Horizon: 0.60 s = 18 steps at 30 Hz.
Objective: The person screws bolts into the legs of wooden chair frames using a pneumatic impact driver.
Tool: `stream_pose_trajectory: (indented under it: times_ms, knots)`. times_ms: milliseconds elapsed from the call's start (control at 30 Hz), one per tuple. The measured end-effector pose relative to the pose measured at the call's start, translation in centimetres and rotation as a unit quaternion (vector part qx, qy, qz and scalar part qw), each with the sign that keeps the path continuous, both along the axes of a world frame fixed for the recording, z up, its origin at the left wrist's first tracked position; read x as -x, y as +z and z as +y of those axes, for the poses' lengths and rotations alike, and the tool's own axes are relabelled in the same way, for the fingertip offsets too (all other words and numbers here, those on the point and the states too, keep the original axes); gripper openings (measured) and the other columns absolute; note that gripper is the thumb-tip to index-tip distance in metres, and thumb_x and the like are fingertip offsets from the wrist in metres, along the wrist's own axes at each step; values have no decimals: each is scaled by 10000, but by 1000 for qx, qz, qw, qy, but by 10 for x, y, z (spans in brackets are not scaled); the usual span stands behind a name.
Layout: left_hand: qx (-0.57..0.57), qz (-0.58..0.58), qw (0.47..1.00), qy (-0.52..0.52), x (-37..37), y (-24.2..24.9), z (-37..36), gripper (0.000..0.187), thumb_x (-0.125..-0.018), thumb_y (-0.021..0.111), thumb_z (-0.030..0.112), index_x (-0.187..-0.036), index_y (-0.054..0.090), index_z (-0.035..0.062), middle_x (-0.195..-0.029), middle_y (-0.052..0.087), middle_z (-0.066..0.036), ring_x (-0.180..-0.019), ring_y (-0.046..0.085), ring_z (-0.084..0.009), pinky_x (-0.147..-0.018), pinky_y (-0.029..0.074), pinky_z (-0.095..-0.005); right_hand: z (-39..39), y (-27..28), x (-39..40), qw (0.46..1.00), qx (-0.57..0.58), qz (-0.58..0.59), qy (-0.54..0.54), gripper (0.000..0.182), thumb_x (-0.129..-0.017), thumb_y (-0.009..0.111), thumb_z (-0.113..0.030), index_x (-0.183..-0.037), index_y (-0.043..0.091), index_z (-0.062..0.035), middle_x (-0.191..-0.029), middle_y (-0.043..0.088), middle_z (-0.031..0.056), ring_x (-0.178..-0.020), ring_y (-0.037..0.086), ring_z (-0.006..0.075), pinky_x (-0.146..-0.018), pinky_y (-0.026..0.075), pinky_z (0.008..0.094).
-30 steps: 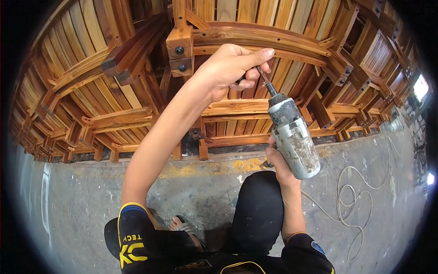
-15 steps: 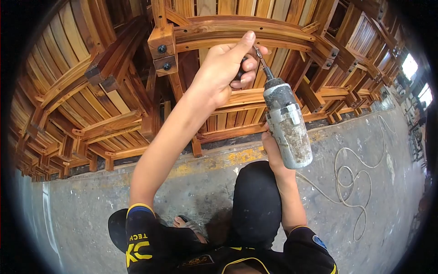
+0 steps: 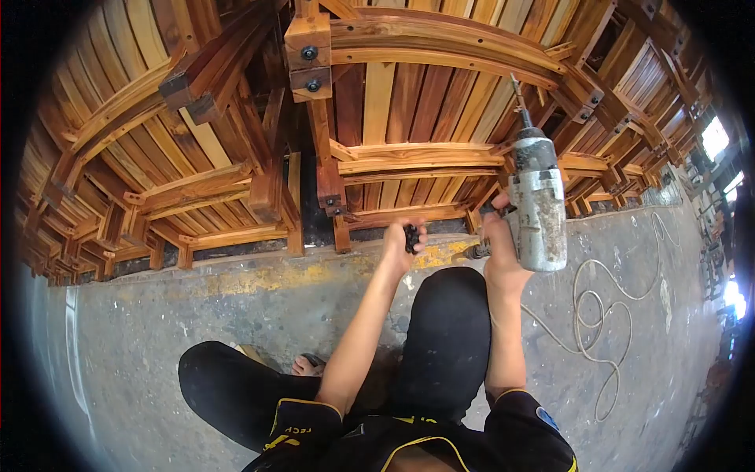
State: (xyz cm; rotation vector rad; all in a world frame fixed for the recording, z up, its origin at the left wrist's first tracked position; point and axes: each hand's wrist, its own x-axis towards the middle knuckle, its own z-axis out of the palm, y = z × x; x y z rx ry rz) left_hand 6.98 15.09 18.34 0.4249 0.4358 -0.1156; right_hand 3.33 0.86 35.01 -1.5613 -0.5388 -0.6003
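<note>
My right hand (image 3: pixel 503 244) is wrapped around the handle of a worn grey power driver (image 3: pixel 539 212). Its bit points up toward the wooden frame, and a thin pointed screw (image 3: pixel 515 85) shows at the tip, overlapping the curved rail (image 3: pixel 448 43) in this view. Low in front of the frame, my left hand (image 3: pixel 399 242) is curled around a clump of small black screws (image 3: pixel 410 238), partly hidden by the fingers. Two dark bolts sit in the corner block (image 3: pixel 309 53) at the rail's left end.
More slatted wooden furniture frames (image 3: pixel 212 204) stand side by side to the left and right. A thin hose (image 3: pixel 586 338) lies looped on the concrete floor (image 3: pixel 236 299) at right. My bent knee (image 3: pixel 447 315) is between my arms.
My left hand has left the driver's bit and dropped down toward my knee, its fingers around the black screws. The driver has shifted right and slightly up, and the view has moved a little.
</note>
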Motion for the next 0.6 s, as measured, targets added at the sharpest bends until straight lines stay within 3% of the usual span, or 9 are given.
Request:
stream_pose_trajectory:
  times_ms: [100, 233, 300, 533, 600]
  knots:
    - [-12, 23, 998, -55, -2, -31, -9, 231, -939, 388, 158, -994, 530, -15, -676, 487, -70, -523, 447, -147, -414, 343, -236, 0, 5, 5, 998, -40, 30, 24, 355, -696, 512, 150, -1019, 538, 4, -924, 541, 68, -641, 491, 101, -520, 410, 222]
    - [17, 29, 998, -47, 0, -25, -9, 256, -984, 376, 209, -1029, 518, 1, -679, 472, -44, -526, 432, -130, -400, 315, -230, -2, 2, 0, 999, -35, -35, 6, 357, -698, 514, 151, -1025, 538, 8, -920, 547, 68, -630, 491, 102, -521, 415, 226]
    - [-54, -25, 996, -71, -1, -10, -4, 301, -1002, 358, 269, -1037, 516, 15, -682, 471, -28, -533, 424, -121, -387, 287, -227, -2, 3, 4, 999, -50, -4, 14, 356, -700, 513, 152, -1025, 538, 8, -912, 553, 69, -623, 489, 102, -520, 416, 230]
    - [15, -13, 999, -26, -7, 0, 4, 285, -958, 358, 220, -1018, 529, 0, -690, 469, -37, -539, 424, -115, -382, 292, -226, -4, 4, 6, 999, -23, -30, 24, 359, -697, 509, 153, -1023, 540, 4, -897, 555, 67, -628, 487, 101, -514, 412, 231]
    - [33, -25, 999, -30, -6, -2, 8, 259, -933, 355, 174, -1014, 516, -11, -690, 461, -42, -538, 416, -113, -387, 302, -225, 1, 8, 11, 997, -63, 24, 29, 364, -686, 503, 162, -1011, 538, 1, -893, 549, 66, -636, 482, 102, -511, 403, 225]
